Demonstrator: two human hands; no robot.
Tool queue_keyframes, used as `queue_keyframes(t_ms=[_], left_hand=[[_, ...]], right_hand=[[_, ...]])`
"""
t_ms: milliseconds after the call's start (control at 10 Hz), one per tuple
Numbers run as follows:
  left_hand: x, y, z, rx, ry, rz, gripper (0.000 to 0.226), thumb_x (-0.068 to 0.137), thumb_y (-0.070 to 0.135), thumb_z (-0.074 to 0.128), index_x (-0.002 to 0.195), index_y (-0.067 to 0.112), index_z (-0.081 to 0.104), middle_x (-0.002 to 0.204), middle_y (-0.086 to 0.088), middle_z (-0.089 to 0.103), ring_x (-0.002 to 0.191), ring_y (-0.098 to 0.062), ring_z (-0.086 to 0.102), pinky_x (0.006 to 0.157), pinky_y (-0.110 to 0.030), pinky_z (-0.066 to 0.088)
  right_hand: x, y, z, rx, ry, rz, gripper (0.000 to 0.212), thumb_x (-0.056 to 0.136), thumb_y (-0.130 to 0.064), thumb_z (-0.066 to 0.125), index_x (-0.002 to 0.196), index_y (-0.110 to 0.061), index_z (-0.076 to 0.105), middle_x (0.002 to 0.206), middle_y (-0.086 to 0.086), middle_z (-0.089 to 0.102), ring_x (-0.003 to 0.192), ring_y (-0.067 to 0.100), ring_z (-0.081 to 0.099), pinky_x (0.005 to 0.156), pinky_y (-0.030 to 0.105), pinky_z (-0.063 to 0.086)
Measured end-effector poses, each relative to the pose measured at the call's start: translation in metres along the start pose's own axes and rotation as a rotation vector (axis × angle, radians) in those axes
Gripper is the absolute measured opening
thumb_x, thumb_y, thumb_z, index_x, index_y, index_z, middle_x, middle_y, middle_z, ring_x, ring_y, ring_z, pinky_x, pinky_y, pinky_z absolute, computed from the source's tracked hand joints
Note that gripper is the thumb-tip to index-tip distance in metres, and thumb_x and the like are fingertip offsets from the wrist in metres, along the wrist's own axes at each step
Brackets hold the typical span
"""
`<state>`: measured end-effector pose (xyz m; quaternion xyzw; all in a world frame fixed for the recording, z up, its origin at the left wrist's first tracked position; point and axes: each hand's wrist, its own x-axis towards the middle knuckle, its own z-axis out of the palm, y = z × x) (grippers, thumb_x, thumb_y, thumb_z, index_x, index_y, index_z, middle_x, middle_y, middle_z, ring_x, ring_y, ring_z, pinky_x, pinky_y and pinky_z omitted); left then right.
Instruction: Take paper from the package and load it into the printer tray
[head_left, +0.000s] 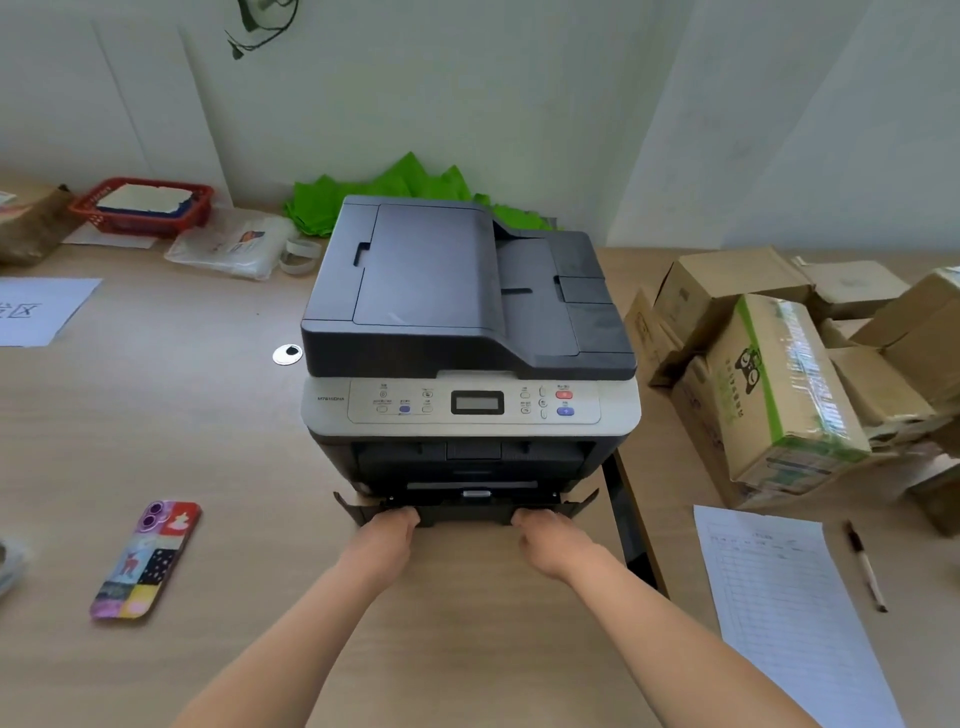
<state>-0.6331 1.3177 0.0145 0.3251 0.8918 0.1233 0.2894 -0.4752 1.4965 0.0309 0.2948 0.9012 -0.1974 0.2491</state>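
Printer tray (462, 512) front edge grasped by left hand (387, 532) and right hand (545, 535)

We see a printer (467, 332) with a dark grey top, a pale grey control panel (474, 401) carrying one red and two blue buttons, and a black paper tray (464, 512), all on a light wood-grain desk (156, 441). Left of it we note a phone (146, 559) in a patchwork case of pink, red, cream, dark blue and yellow, and a red basket (143, 207). Behind the printer lies bright green crumpled paper (405, 187), while on the right we find brown cardboard boxes (779, 384), one with green print, a white form (789, 613) with faint lines, and a black-and-cream pen (866, 565).
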Motion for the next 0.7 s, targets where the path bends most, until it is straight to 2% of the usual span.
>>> queue_keyframes(t_ms=[100,200,300,400,500,600,700], left_hand=[[0.014,0.007,-0.004,-0.001,-0.009,-0.036,0.031,0.098,0.014,0.036,0.117,0.014,0.061,0.119,-0.01,0.063,0.101,-0.029,0.061,0.085,-0.031,0.045],[0.023,0.007,-0.003,-0.042,0.002,-0.061,0.033,0.096,0.011,0.039,0.119,0.015,0.062,0.122,-0.011,0.063,0.111,-0.032,0.06,0.09,-0.03,0.044],[0.025,0.005,-0.004,-0.073,-0.024,-0.076,0.031,0.092,0.009,0.041,0.111,0.018,0.064,0.116,-0.01,0.065,0.106,-0.031,0.061,0.089,-0.03,0.046],[0.028,0.007,-0.005,-0.133,-0.001,-0.083,0.027,0.091,0.007,0.041,0.102,0.016,0.063,0.106,-0.011,0.065,0.098,-0.031,0.061,0.082,-0.029,0.044],[0.032,0.009,-0.004,-0.187,0.021,-0.112,0.024,0.09,0.006,0.043,0.093,0.018,0.062,0.101,-0.008,0.064,0.093,-0.028,0.061,0.08,-0.028,0.044],[0.023,0.009,-0.001,-0.212,0.036,-0.099,0.025,0.091,0.004,0.04,0.096,0.019,0.06,0.104,-0.008,0.065,0.093,-0.026,0.06,0.082,-0.027,0.044],[0.013,0.014,-0.006,-0.17,0.063,-0.116,0.031,0.094,0.009,0.038,0.117,0.014,0.058,0.116,-0.012,0.064,0.104,-0.031,0.062,0.09,-0.032,0.048]], right_hand=[[0.015,-0.001,-0.011,0.004,-0.018,0.016,0.04,0.094,-0.013,0.035,0.128,-0.011,0.055,0.13,0.015,0.058,0.118,0.037,0.057,0.097,0.04,0.049],[0.027,0.0,-0.013,0.031,-0.026,0.018,0.034,0.092,-0.009,0.035,0.112,-0.007,0.061,0.12,0.018,0.062,0.11,0.038,0.06,0.087,0.038,0.048],[0.034,0.0,-0.013,0.049,-0.052,0.028,0.029,0.09,-0.004,0.035,0.101,-0.005,0.061,0.109,0.017,0.061,0.106,0.039,0.062,0.081,0.036,0.047],[0.04,-0.001,-0.016,0.045,-0.081,0.05,0.037,0.089,0.004,0.034,0.115,-0.005,0.058,0.119,0.017,0.057,0.113,0.04,0.058,0.088,0.037,0.048],[0.043,-0.004,-0.02,0.033,-0.088,0.05,0.04,0.089,0.006,0.035,0.121,-0.005,0.057,0.127,0.018,0.055,0.117,0.04,0.056,0.092,0.039,0.048],[0.037,-0.003,-0.014,0.033,-0.057,0.04,0.043,0.089,0.007,0.035,0.124,-0.007,0.055,0.128,0.017,0.057,0.117,0.039,0.057,0.09,0.039,0.048],[0.026,-0.001,-0.015,0.085,0.006,0.04,0.037,0.094,-0.001,0.036,0.127,-0.007,0.051,0.13,0.016,0.056,0.117,0.036,0.057,0.088,0.035,0.046]])
